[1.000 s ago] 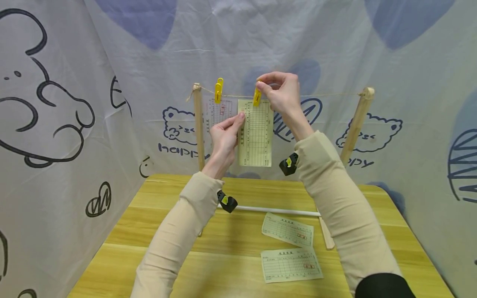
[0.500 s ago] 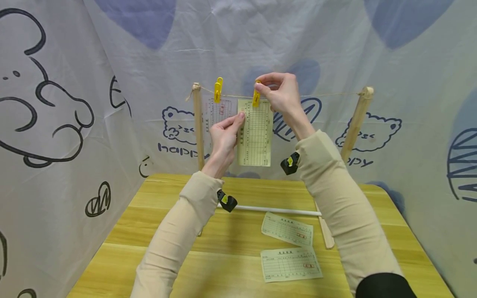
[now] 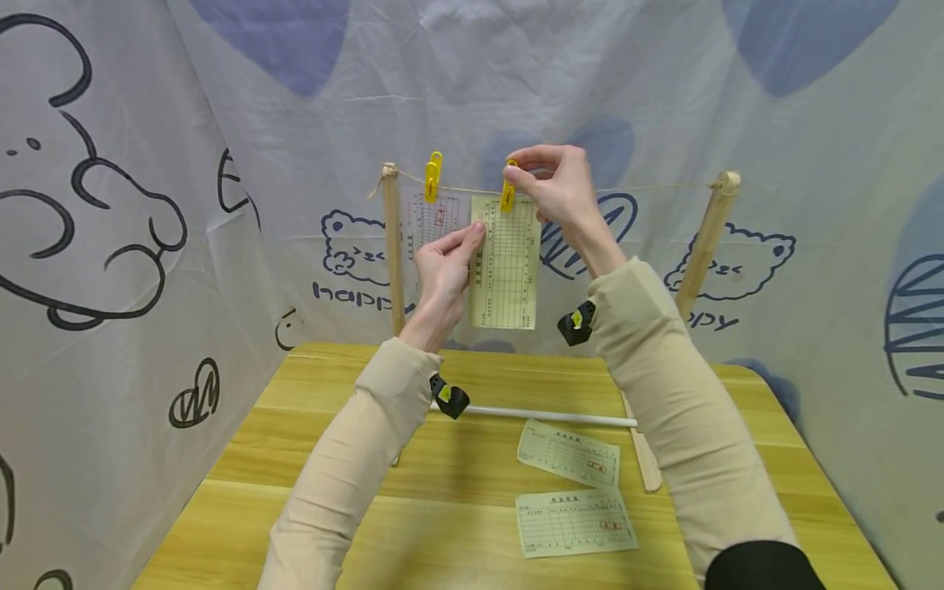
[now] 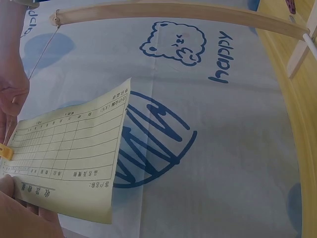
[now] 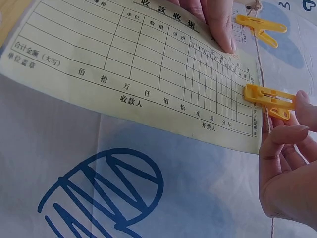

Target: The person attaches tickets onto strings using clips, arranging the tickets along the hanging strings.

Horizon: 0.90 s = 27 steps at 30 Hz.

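A pale yellow receipt slip (image 3: 505, 270) hangs lengthwise from the string (image 3: 627, 189), its upper edge under a yellow clothespin (image 3: 507, 195). My left hand (image 3: 444, 274) pinches the slip's left edge between thumb and fingers. Above it, my right hand (image 3: 559, 187) holds the clothespin's upper end by thumb and fingertips. In the right wrist view the clothespin (image 5: 270, 96) bites over both slip and string. To the left, a second yellow clothespin (image 3: 433, 179) keeps another receipt slip (image 3: 440, 215) on the string; my left hand partly covers that slip.
Two wooden posts (image 3: 696, 250) carry the string at either end. A white rod (image 3: 546, 416) crosses low between them. Two more receipt slips, an upper one (image 3: 569, 453) and a lower one (image 3: 577, 524), lie on the wooden table (image 3: 457, 508). A printed cloth (image 3: 457, 74) stands behind.
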Motion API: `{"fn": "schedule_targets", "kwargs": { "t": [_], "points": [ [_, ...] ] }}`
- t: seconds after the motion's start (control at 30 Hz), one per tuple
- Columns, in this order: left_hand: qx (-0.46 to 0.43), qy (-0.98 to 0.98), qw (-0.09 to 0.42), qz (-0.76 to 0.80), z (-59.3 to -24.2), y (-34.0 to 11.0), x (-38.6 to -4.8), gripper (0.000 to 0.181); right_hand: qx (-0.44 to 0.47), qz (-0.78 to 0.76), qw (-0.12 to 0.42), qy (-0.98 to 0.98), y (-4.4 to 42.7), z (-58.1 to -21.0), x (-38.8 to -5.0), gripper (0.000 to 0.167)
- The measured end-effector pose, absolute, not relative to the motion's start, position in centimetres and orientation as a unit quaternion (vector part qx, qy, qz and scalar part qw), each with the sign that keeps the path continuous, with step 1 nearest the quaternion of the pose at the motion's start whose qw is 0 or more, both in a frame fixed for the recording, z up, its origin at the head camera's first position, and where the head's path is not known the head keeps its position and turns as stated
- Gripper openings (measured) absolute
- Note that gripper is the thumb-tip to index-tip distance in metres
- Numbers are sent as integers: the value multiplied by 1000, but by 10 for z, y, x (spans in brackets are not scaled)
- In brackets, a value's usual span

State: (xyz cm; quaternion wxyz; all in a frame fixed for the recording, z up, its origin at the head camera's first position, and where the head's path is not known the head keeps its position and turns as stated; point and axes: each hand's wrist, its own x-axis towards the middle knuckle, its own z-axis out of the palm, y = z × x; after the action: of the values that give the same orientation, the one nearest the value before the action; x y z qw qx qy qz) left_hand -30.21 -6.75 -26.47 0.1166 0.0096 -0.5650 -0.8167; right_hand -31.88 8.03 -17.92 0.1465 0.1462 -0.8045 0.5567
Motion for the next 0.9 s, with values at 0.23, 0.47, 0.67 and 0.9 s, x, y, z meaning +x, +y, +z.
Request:
{"fn": "schedule_targets", "kwargs": {
  "t": [0.23,0.47,0.67,0.9],
  "points": [
    [8,-571,115,-813,-264,-67,-302,30,155,556,140,-805,83,-179,-319,34],
    [9,-575,117,-810,-264,-66,-303,29,158,561,131,-802,85,-179,-318,35],
    [11,-576,115,-810,-264,-66,-303,29,147,561,122,-806,85,-179,-317,36],
    [5,-573,110,-812,-267,-69,-301,29,171,563,110,-801,86,-181,-319,38]
  ]
}}
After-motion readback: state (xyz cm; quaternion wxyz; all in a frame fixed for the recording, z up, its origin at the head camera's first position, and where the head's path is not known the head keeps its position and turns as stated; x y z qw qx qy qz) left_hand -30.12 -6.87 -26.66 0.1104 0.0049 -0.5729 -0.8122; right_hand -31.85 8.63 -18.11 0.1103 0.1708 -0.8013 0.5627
